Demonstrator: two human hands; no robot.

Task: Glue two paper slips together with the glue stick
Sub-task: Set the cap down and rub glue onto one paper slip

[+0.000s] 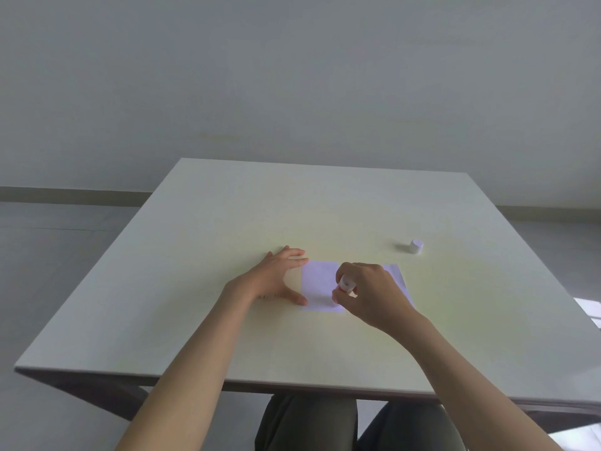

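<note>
Two white paper slips lie flat on the table. The left slip (320, 284) is between my hands. The right slip (399, 277) is mostly hidden under my right hand. My right hand (374, 296) grips the glue stick (345, 284), tilted, with its tip down on the left slip's right side. My left hand (279, 278) rests on the table with fingers spread, its index fingertip and thumb touching the left slip's left edge. The glue stick's white cap (416, 246) stands apart, at the far right.
The pale table (227, 239) fills the view, with its near edge just above my knees. Grey floor lies around it, and a plain wall stands behind. Something white shows at the right edge of the view (590, 309).
</note>
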